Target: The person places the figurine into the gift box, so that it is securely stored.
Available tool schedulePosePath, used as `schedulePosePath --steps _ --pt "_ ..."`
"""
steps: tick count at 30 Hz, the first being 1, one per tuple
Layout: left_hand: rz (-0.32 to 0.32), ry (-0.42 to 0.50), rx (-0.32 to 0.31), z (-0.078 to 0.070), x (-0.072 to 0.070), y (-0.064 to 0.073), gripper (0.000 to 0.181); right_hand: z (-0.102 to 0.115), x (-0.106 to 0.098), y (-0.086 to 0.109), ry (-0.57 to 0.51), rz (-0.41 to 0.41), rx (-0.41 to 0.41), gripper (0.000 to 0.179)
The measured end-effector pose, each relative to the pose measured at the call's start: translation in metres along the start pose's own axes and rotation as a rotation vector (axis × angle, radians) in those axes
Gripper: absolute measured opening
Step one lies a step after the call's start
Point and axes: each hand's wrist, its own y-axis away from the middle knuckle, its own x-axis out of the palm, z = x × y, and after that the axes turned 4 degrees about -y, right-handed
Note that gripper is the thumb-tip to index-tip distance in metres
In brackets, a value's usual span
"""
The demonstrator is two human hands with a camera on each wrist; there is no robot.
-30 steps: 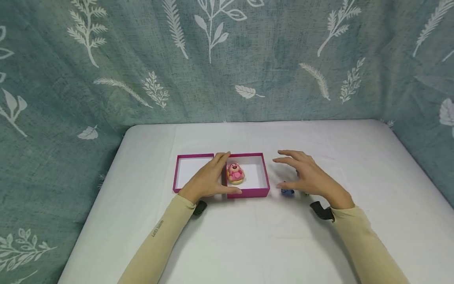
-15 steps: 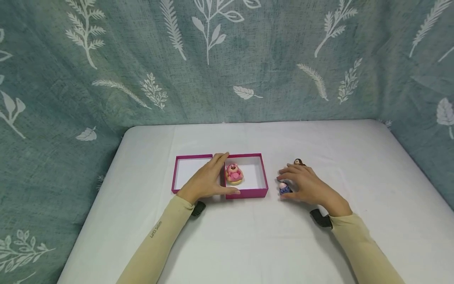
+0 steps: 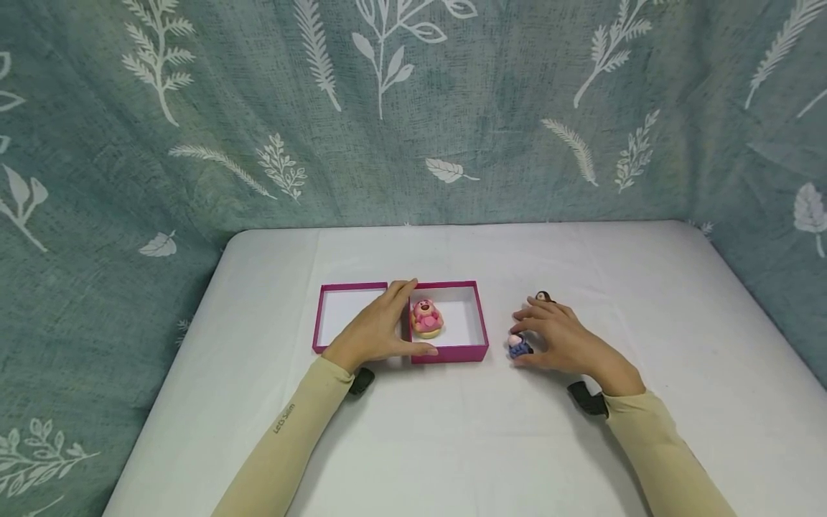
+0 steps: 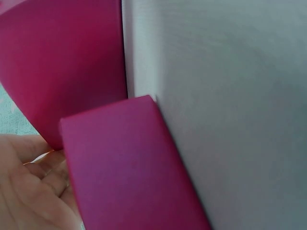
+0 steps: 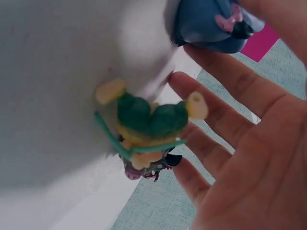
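Note:
My left hand (image 3: 375, 327) grips the left end of an open magenta box (image 3: 452, 353), thumb along the front wall and fingers at the back. Inside the box sits a pink bear figurine (image 3: 427, 319) on a yellowish base. To the right, my right hand (image 3: 562, 337) has thumb and index finger around a small blue figurine (image 3: 517, 347). The right wrist view shows a pink bow and a dark tip on that blue figurine (image 5: 211, 28). A figurine with green legs (image 5: 153, 120) stands near the other fingers, hidden by the hand in the head view.
The box lid (image 3: 352, 286), magenta-rimmed and white inside, lies left of the box, partly behind the left hand. Beyond the right hand's knuckles shows a dark-haired figurine (image 3: 543, 295). A white cloth (image 3: 465, 445) covers the table, with a green leaf-patterned curtain (image 3: 504, 86) behind.
My right hand has lowered and its fingers have closed in around the blue figurine. The dark-haired figurine has come into sight behind it. The left hand stays on the box.

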Motion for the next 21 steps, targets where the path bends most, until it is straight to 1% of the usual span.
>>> schedulePosePath --steps 7,15,21 --pt "0.008 0.0 -0.011 -0.0007 -0.0004 0.0003 0.119 0.0016 -0.0013 -0.0011 -0.011 -0.019 -0.036 0.047" --pt "-0.009 -0.011 0.01 0.0006 0.0004 -0.0007 0.12 0.0019 -0.0069 -0.0006 -0.142 -0.061 -0.042 0.049" --pt "-0.009 -0.011 0.007 0.0011 0.0013 -0.001 0.12 0.0002 -0.0068 -0.0003 -0.185 -0.109 -0.085 0.048"
